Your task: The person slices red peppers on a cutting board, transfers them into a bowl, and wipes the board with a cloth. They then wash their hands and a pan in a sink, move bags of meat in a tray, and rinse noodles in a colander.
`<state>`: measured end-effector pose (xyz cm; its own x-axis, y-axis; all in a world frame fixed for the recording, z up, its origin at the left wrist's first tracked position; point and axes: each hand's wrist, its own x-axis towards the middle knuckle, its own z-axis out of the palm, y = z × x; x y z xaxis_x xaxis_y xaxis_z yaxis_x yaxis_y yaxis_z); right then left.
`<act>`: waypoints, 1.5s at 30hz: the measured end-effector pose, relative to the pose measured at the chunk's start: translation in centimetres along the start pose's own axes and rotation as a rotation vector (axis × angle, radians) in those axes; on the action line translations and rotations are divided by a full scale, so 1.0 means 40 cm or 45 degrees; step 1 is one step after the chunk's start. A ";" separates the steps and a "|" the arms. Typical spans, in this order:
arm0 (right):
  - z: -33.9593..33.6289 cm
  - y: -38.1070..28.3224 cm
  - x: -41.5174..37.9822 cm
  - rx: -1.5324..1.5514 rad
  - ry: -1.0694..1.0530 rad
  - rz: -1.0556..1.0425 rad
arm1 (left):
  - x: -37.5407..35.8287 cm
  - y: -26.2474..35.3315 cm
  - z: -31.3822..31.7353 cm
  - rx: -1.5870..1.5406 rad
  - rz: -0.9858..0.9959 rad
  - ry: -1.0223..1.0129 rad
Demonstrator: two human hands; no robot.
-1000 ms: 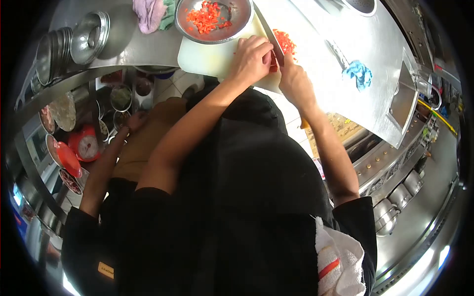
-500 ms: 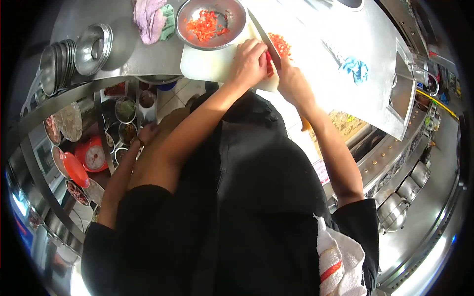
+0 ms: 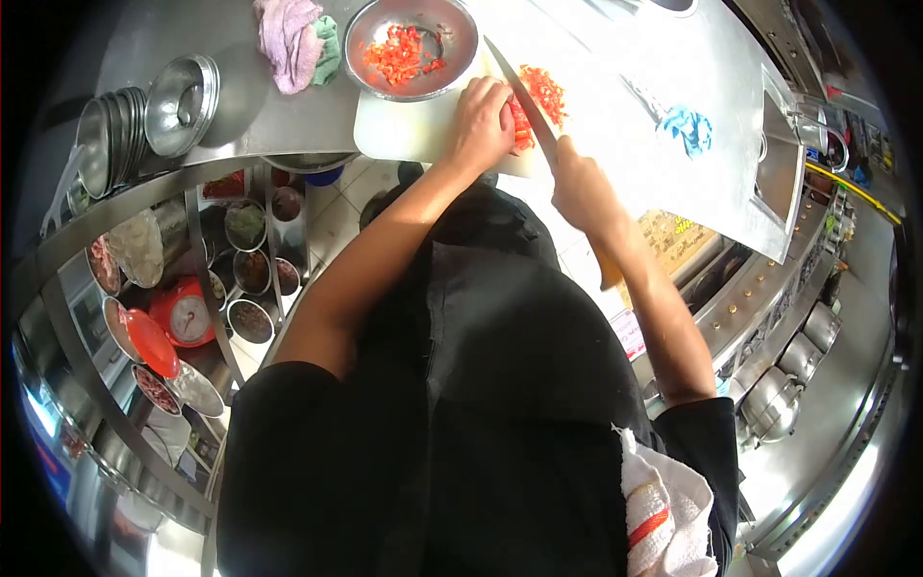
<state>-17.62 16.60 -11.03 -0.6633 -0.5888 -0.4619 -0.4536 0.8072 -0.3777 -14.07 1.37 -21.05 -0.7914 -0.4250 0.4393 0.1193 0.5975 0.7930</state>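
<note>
My left hand (image 3: 484,127), fingers curled, presses on red pepper strips (image 3: 521,130) on the white cutting board (image 3: 385,130). A knife (image 3: 527,101) is gripped in my right hand (image 3: 586,188), its blade pointing away from me along the right side of the strips. Beyond the blade lies a pile of finely diced red pepper (image 3: 545,91). Close to my left hand, at the far edge of the board, stands a metal bowl (image 3: 461,72) with red pepper pieces inside.
Left on the steel counter are purple and green cloths (image 3: 288,48) and stacked metal bowls (image 3: 178,106). A crumpled blue cloth (image 3: 687,130) lies right. Below left, shelves hold food containers (image 3: 250,322) and a red scale (image 3: 187,313). Metal pots (image 3: 772,404) sit lower right.
My right hand and the knife handle have shifted slightly toward me and to the right, uncovering more of the strips. Another person's arm at the lower left has gone out of view.
</note>
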 end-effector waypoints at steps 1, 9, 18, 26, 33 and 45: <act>-0.003 -0.004 -0.036 -0.034 -0.069 0.034 | -0.002 -0.002 0.001 0.024 0.001 -0.022; 0.058 -0.024 0.096 0.093 0.158 -0.047 | -0.008 -0.004 -0.002 0.035 0.026 -0.106; 0.110 -0.019 0.002 -0.023 0.060 0.136 | -0.006 -0.020 -0.024 0.039 0.006 -0.173; -0.003 -0.076 -0.028 0.048 0.013 0.041 | -0.001 -0.021 -0.043 -0.123 0.027 -0.143; 0.109 -0.063 0.057 0.073 0.122 0.172 | -0.003 -0.016 -0.032 -0.036 0.003 -0.128; 0.127 -0.088 0.005 0.053 0.100 0.205 | -0.014 -0.021 -0.068 -0.091 -0.006 -0.250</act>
<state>-13.12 13.46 -13.88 -0.7707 -0.4456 -0.4556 -0.3138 0.8876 -0.3373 -12.12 -0.75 -20.81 -0.8931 -0.2827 0.3500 0.1520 0.5427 0.8261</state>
